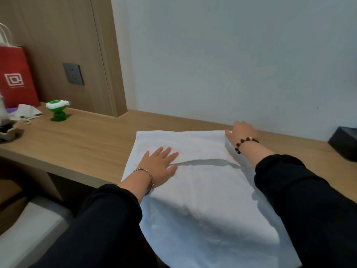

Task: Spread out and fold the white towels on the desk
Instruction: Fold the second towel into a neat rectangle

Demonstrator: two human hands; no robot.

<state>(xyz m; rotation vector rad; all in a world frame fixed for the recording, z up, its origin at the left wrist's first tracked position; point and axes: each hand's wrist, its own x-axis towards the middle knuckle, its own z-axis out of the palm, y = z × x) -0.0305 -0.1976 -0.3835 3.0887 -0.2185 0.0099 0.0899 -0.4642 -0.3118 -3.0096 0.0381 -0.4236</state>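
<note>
Head view: the towel (202, 190) lies on the desk (77, 136), draping over its front edge. My left hand (160, 167) presses it, fingers straight. My right hand (242, 132) curls at the corner nearest the desk's back edge, grip hidden. Soft, light, limp: best taken by corners.

Head view, down (close) onto desk (87, 142).

Soft, cool, rather dim indoor light turns the wall (231, 55) grey-blue and washes texture from the towel (202, 190), the right arm (280, 171) throws a soft-edged shadow leftward across it, the green toy (57, 110) and bag (15, 74) look smeared, and the wide lens bows the desk (87, 136).
</note>
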